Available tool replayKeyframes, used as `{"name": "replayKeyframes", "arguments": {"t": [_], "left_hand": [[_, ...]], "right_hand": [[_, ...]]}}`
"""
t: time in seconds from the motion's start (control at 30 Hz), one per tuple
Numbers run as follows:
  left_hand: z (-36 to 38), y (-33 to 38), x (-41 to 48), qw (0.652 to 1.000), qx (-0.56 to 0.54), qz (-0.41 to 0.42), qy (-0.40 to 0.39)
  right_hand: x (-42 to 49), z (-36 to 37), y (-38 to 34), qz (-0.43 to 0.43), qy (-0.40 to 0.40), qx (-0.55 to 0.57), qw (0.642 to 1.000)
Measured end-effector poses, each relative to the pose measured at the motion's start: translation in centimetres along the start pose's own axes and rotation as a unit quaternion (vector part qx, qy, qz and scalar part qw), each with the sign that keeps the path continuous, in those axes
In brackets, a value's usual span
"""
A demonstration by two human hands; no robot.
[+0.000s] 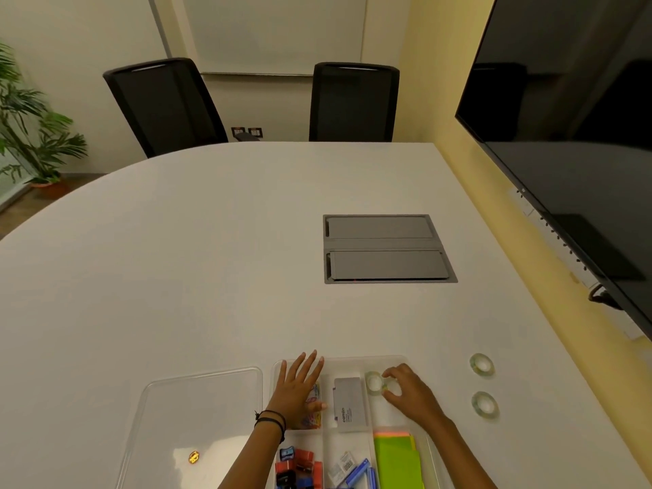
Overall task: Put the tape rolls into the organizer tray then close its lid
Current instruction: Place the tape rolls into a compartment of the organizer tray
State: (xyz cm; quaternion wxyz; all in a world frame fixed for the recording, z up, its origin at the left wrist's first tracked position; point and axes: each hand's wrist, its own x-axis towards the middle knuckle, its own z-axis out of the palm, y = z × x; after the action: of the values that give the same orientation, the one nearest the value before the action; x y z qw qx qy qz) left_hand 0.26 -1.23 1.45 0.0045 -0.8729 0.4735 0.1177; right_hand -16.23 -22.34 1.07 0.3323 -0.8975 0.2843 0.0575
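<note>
A clear plastic organizer tray (352,361) sits at the table's near edge. In its far right compartment one clear tape roll (372,382) stands beside a second tape roll (391,385), which the fingers of my right hand (411,395) pinch. My left hand (298,386) lies flat with spread fingers over the tray's far left compartment. Two more tape rolls (481,364) (484,404) lie on the table right of the tray. The clear lid (197,418) lies flat on the table left of the tray.
The tray also holds a grey box (347,404), green sticky notes (397,460), coloured sharpeners (298,464) and paper clips. A grey cable hatch (386,248) is set in the white table. A large dark screen (571,153) hangs at right; two black chairs stand beyond.
</note>
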Motion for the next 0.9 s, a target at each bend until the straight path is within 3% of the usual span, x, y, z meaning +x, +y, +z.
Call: {"name": "replayKeyframes", "arguments": {"t": [0.13, 0.3, 0.5, 0.63, 0.9], "left_hand": [[0.2, 0.1, 0.1, 1.000, -0.020, -0.003, -0.007], [0.2, -0.1, 0.1, 0.999, -0.033, -0.018, -0.039], [0.4, 0.3, 0.0, 0.996, -0.066, -0.019, -0.058], [1.4, -0.5, 0.5, 0.991, -0.092, 0.014, -0.096], [3.1, -1.0, 1.1, 0.996, -0.062, 0.026, -0.066]], "right_hand": [[0.5, 0.4, -1.1, -0.002, -0.032, -0.094, 0.995], [0.6, -0.1, -0.3, -0.016, -0.041, -0.063, 0.997], [-0.9, -3.0, 1.6, -0.012, 0.133, 0.160, 0.978], [-1.9, -3.8, 5.3, 0.054, 0.234, 0.136, 0.961], [-4.2, -3.0, 11.5, 0.197, 0.275, 0.102, 0.935]]}}
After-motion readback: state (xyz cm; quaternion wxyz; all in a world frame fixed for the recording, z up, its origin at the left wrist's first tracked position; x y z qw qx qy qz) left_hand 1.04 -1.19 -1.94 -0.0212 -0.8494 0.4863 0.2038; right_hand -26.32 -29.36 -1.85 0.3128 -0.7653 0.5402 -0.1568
